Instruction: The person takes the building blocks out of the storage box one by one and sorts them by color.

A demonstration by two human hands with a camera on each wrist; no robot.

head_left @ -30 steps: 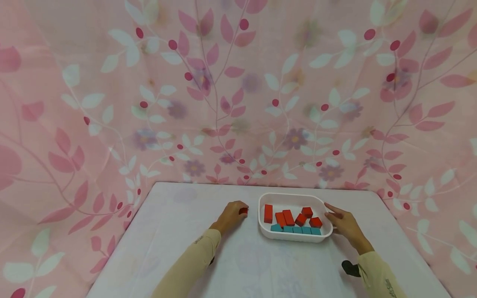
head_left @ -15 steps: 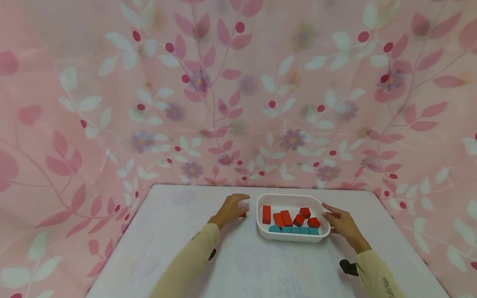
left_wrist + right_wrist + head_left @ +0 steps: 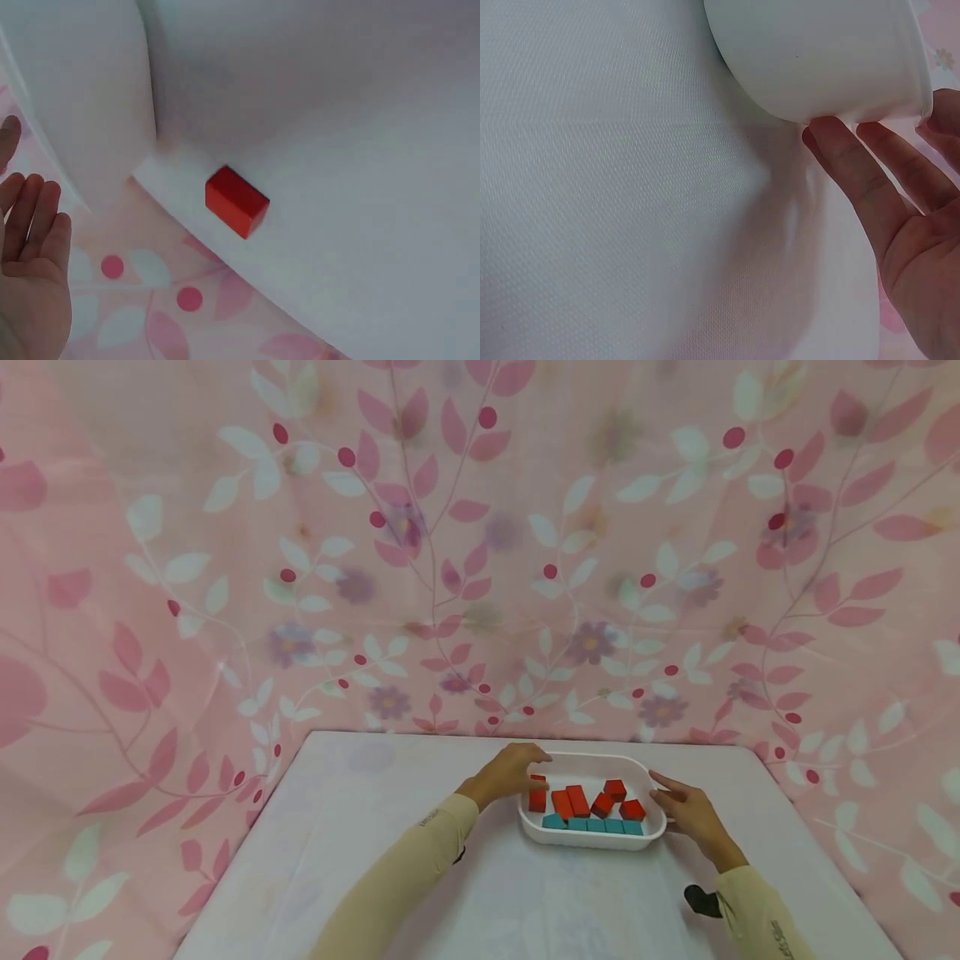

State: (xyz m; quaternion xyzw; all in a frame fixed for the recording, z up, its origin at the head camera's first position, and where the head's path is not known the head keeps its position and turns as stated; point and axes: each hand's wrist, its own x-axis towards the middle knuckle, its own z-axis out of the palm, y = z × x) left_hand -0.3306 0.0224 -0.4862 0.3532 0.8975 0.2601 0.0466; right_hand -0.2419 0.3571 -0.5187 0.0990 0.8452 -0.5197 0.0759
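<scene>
My left hand [image 3: 513,770] is over the left end of a white tray [image 3: 592,841], its fingers loosely bent and close above a long red block [image 3: 537,797]. Nothing shows in its grip. On the table, outside the tray wall [image 3: 82,90], lies a single red block [image 3: 237,201]; in the head view it is hidden. Several other red blocks [image 3: 577,802] and a row of teal blocks [image 3: 595,825] lie inside the tray. At the tray's right end, my right hand [image 3: 693,814] touches the outer wall with nearly straight fingers [image 3: 862,176], the thumb near the rim.
The tray stands on a table with a white cloth [image 3: 517,902]. A pink floral curtain [image 3: 480,568] hangs right behind the table's back edge. Beside the right cuff is a dark object [image 3: 702,900].
My left hand let go of the red block on the table left of the tray, then moved right to the tray's left end. My right hand stayed at the tray.
</scene>
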